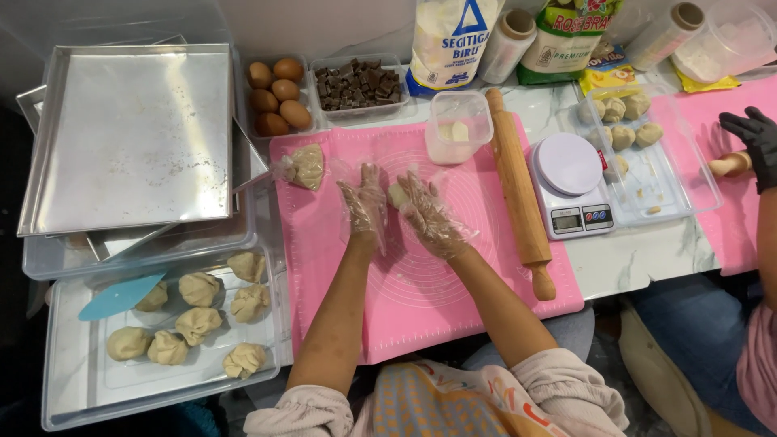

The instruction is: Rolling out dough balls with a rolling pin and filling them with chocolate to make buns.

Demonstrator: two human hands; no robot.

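Observation:
Both my hands wear clear plastic gloves and hover over a pink silicone mat (421, 307). A small pale dough piece (396, 194) sits between my left hand (364, 202) and my right hand (429, 214), which close around it from both sides. A plastic bag with dough (306, 166) lies on the mat's far left corner. A wooden rolling pin (518, 190) rests along the mat's right edge.
A clear tray (73, 388) at the left holds several dough balls and a blue scraper (117, 297). Metal baking trays (129, 133), eggs (275, 93), chocolate chunks (356, 83), a small plastic tub (459, 125) and a kitchen scale (571, 182) surround the mat. At the right, another person's black-gloved hand (753, 137) holds a small roller.

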